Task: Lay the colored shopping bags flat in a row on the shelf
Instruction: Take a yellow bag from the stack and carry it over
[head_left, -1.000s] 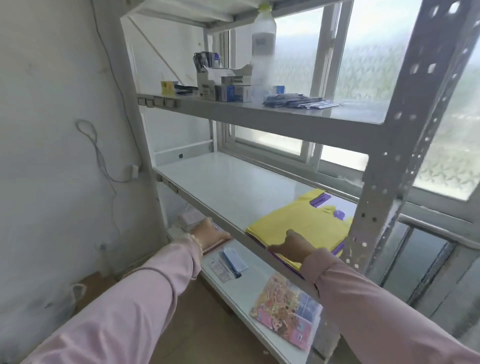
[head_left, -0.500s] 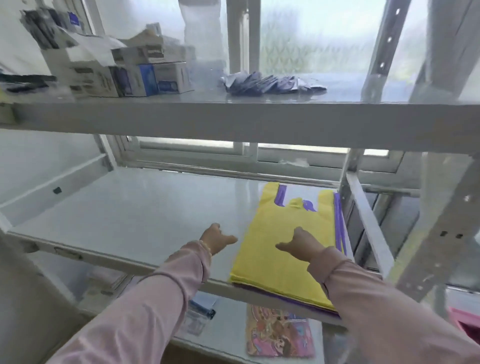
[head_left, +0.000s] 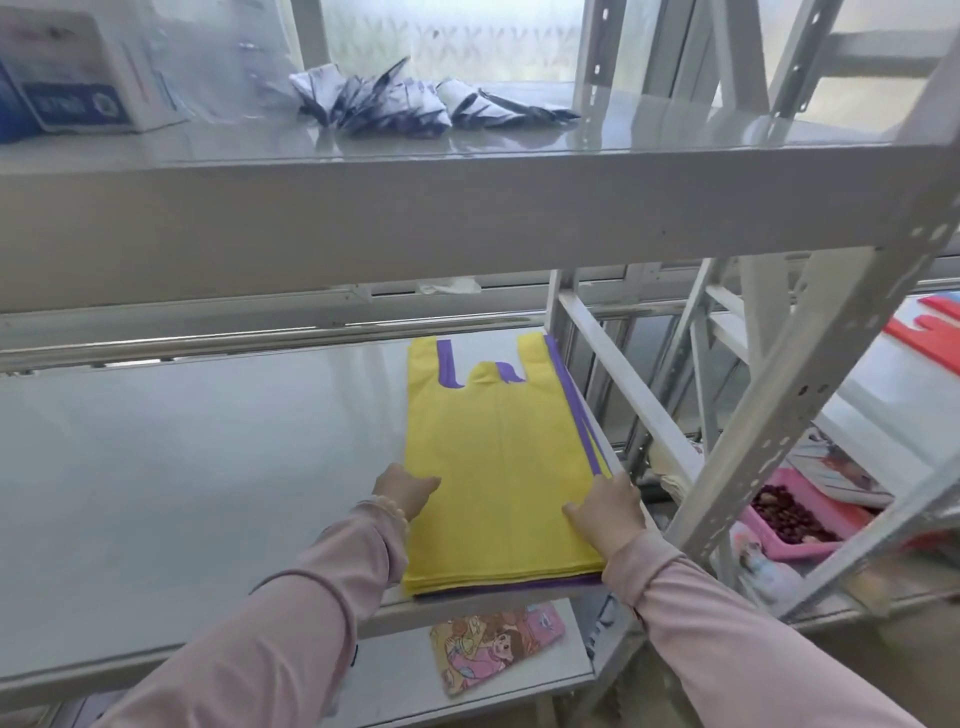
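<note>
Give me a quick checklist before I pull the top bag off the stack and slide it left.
1. Left hand on the left edge of the yellow bag: ok, touching it.
2. Right hand on the stack's right edge: ok, resting near the front corner.
3. Top bag lying flat: ok, yellow bag is smooth, handles pointing to the window.
4. Room to the left on the shelf: ok, bare surface there.
5. Top bag separated from the purple bag beneath: cannot tell; only purple edges show.
6. Stack fully on the shelf: cannot tell, its front edge sits right at the lip.
</note>
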